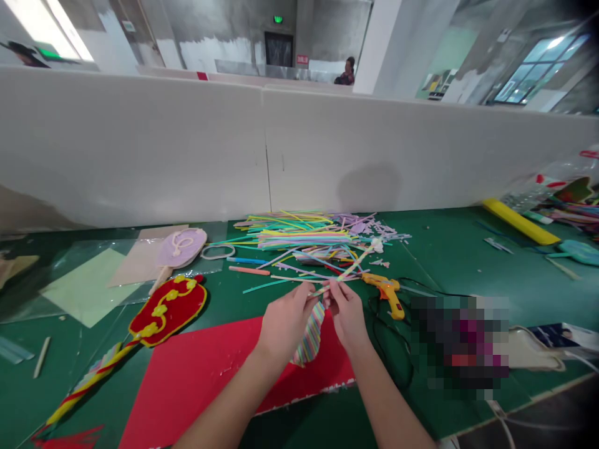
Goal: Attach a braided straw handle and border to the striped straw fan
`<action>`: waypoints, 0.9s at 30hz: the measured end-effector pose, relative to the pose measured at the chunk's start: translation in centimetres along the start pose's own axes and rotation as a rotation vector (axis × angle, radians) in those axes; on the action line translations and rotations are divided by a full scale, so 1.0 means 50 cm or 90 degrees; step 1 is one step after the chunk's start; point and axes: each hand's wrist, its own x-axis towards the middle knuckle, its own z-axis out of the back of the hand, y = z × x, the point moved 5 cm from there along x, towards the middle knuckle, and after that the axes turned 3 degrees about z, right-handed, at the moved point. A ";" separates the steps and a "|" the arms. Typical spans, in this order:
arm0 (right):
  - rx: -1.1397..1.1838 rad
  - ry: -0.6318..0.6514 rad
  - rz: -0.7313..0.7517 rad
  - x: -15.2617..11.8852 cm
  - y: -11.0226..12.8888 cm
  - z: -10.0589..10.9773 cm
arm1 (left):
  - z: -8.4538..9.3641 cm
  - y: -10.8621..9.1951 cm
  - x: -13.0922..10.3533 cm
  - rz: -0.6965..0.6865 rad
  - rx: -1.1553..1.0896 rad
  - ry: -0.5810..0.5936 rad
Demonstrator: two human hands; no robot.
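My left hand (pixel 287 315) and my right hand (pixel 345 308) meet above a red sheet (pixel 201 368), fingers pinched on a thin pale stick (pixel 354 265). The stick slants up to the right, with a small white tuft (pixel 377 245) at its far end. Below my fingers hangs a leaf-shaped piece with multicoloured stripes (pixel 311 337); whether it is joined to the stick is hidden. To the right of my right hand lies an orange glue gun (pixel 386 292). Behind my hands spreads a pile of coloured pipe cleaners (pixel 304 238).
At left lie a red fan with yellow flowers (pixel 171 308), a lilac fan (pixel 182 247) and a pale green sheet (pixel 93 287). A black cord (pixel 388 374) loops right of my hands. A white partition (pixel 187 149) closes the table's back; a person (pixel 346 73) is beyond it.
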 end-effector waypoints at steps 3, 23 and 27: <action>-0.018 -0.037 0.009 0.006 -0.006 0.007 | -0.015 -0.005 0.003 -0.039 0.163 0.053; -0.057 0.009 0.016 0.009 -0.009 0.028 | -0.056 0.007 0.020 -0.027 -0.085 0.117; 0.049 0.083 -0.008 0.004 -0.011 0.015 | -0.081 0.004 0.012 0.043 -0.623 0.292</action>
